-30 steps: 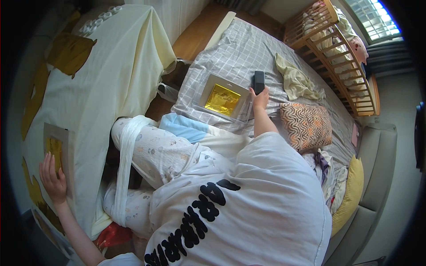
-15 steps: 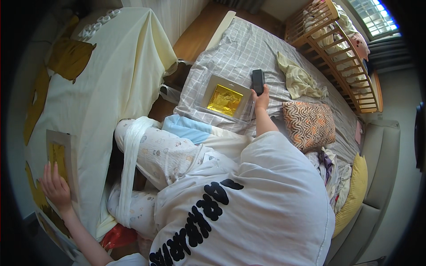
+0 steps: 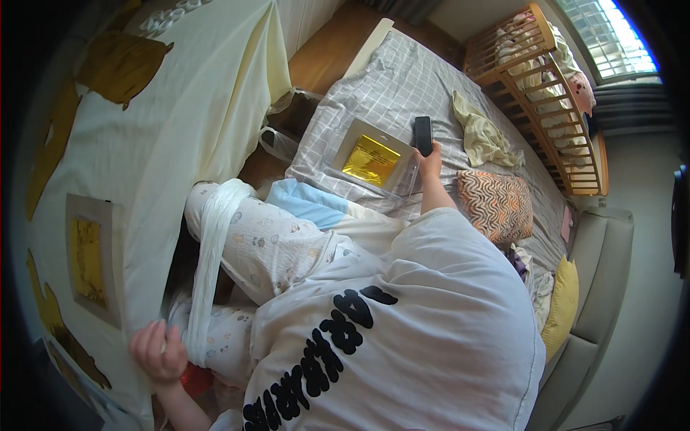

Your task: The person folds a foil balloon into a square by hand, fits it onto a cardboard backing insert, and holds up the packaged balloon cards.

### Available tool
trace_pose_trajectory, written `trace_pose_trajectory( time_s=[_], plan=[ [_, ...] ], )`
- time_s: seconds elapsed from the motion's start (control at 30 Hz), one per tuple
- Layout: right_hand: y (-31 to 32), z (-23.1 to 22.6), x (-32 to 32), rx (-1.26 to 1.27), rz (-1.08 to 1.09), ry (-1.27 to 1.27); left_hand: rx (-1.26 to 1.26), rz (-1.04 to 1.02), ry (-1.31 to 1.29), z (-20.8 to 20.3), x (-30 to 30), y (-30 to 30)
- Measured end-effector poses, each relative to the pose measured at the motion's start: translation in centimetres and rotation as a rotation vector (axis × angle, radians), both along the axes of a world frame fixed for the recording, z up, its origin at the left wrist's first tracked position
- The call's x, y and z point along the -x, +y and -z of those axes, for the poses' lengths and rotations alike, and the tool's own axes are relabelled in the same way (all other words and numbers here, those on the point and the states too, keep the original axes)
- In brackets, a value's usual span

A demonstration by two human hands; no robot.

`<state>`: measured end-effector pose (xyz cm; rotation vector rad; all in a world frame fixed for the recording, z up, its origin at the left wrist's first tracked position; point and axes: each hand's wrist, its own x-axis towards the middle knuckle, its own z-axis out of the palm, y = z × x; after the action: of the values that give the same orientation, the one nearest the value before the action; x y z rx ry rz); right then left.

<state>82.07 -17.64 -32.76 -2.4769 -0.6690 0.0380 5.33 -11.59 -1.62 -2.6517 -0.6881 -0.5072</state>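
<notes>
Above the grey checked bed, my right hand (image 3: 429, 159) is closed around the lower end of a black phone-like device (image 3: 422, 135). Just left of it on the bed, a grey card with a shiny gold foil sheet (image 3: 371, 159) lies in clear plastic. My left hand (image 3: 159, 352) is over the near edge of the cream-covered table, beside my knee, slightly blurred, its fingers half curled and nothing visible in them. Beyond it on the cream cloth (image 3: 194, 108) lies a second grey card with a gold foil sheet (image 3: 88, 260).
Ragged brown-gold pieces (image 3: 123, 68) lie along the table's left side, and small white items (image 3: 169, 18) at its far end. On the bed are a zigzag-patterned pillow (image 3: 494, 205) and a pale green cloth (image 3: 485, 136). A wooden crib (image 3: 546, 86) stands beyond it.
My left hand has lifted off the foil card on the table and moved right, toward my knee, its fingers curling. The device in my right hand has turned slightly.
</notes>
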Motion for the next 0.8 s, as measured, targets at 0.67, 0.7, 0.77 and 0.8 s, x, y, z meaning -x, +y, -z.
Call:
trace_pose_trajectory(
  time_s=[0.67, 0.7, 0.77, 0.8],
  plan=[
    [0.9, 0.6, -1.0, 0.027, -0.025, 0.069, 1.127, 0.420, -0.747, 0.1, -8.3, -1.8],
    [1.2, 0.7, -0.6, 0.030, -0.032, 0.080, 1.301, 0.585, -0.927, -1.2, -9.2, -1.7],
    [1.6, 1.1, -0.9, 0.082, -0.028, 0.065, 1.383, 0.785, -0.866, -2.5, -10.1, -0.5],
    [1.9, 1.6, -1.0, 0.015, -0.047, 0.056, 1.454, 0.978, -0.793, -3.6, -10.4, -0.3]
  ],
)
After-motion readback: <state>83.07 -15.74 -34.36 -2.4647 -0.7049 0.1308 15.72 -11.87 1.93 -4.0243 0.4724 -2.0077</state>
